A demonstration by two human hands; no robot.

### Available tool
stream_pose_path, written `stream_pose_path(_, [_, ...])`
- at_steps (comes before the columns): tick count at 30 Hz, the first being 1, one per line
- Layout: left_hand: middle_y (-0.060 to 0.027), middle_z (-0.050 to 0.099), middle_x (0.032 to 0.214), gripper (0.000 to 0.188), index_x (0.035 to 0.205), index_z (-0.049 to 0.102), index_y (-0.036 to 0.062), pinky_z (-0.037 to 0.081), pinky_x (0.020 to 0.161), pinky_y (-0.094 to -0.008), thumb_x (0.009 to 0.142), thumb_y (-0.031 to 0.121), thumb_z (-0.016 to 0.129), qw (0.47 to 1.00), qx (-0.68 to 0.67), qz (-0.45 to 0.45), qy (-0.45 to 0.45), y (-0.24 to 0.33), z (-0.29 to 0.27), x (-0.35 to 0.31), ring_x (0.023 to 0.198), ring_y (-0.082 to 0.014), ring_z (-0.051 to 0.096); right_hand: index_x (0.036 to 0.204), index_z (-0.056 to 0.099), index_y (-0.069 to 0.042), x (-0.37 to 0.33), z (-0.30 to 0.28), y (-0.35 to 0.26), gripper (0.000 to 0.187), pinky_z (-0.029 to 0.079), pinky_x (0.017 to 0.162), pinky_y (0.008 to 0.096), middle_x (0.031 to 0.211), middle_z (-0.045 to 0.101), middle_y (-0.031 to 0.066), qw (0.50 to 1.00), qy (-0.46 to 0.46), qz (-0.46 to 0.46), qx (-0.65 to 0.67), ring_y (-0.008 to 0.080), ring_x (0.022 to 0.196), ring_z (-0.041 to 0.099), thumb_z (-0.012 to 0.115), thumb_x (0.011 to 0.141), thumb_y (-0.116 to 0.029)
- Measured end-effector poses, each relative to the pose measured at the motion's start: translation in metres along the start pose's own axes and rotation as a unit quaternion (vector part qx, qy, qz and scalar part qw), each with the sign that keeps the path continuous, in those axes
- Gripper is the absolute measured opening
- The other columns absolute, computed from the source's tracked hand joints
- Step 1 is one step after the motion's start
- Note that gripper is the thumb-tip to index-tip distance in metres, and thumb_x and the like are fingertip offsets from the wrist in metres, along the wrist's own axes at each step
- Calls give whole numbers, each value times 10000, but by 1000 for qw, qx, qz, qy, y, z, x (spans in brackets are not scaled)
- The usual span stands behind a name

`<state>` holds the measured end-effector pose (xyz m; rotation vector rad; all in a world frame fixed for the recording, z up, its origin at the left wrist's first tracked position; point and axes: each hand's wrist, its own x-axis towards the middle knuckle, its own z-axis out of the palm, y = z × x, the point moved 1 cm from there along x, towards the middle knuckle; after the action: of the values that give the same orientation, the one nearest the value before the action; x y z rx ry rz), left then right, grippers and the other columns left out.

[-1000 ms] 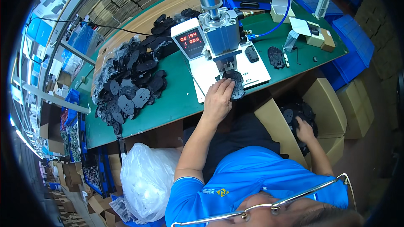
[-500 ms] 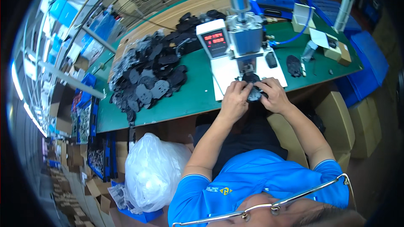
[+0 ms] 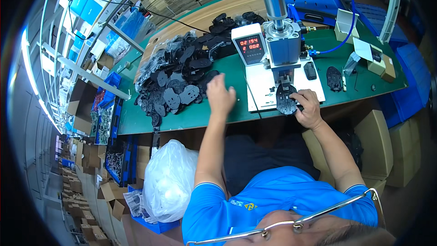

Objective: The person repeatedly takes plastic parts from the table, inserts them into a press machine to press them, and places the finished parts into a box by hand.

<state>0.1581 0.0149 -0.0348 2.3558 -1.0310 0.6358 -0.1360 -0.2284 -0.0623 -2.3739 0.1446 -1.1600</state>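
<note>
A black oval plastic plate (image 3: 285, 102) with holes lies on the white base (image 3: 261, 102) under the head of a bench press (image 3: 283, 48). My right hand (image 3: 308, 108) grips the plate's right edge between thumb and fingers. At the right end of a heap of similar black plates (image 3: 175, 79), my left hand (image 3: 221, 95) reaches out, thumb apart from the fingers and nothing visible in it. Its fingertips are close to a dark plate; whether they touch it cannot be told.
A display box (image 3: 250, 44) with red digits stands left of the press. Another black plate (image 3: 334, 79) lies on the green table (image 3: 318, 41), near small open cartons (image 3: 346, 23). A clear plastic bag (image 3: 169, 180) bulges below the table's front edge, and an open cardboard box (image 3: 374, 141) stands right.
My left hand has left the plate at the press and moved left to the heap. The right hand still holds the plate, now more fully in view. The whole view has shifted slightly.
</note>
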Motion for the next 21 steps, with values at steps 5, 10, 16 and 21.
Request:
stream_pose_path(5, [-202,747,1495,608,1536,693,19,522,1228,-549,1014,299,828,980,134,-112,-91,-60,-2,26,1475,-437,631,1208,819,-97,-1,-2,-1,448,516,969,482,1119,721,133,1000,5,3,5,368,1063,688,801,763,-41])
stream_pose_path(10, [-157,798,1379,361,1392,799,66,581,1092,-540,1089,260,764,989,143,23,13,-79,-19,19,1296,-399,710,1207,818,-93,1,1,-6,449,516,970,483,1121,721,134,1000,2,0,13,368,1066,690,801,762,-38])
stream_pose_path(16, [-173,761,1186,277,1325,771,41,602,925,-496,1053,87,787,997,-15,58,50,-15,-51,-14,1125,-403,743,1217,817,-88,-3,-2,1,450,516,975,481,1127,725,134,1000,-1,11,3,369,1077,694,803,770,-39])
stream_pose_path(21, [-166,783,1222,229,1172,709,33,574,1067,-524,946,8,729,996,-30,78,-19,-30,-56,-81,1259,-402,731,1222,816,-85,0,2,-1,447,515,976,480,1129,725,133,1000,-1,5,7,367,1071,695,815,777,-50])
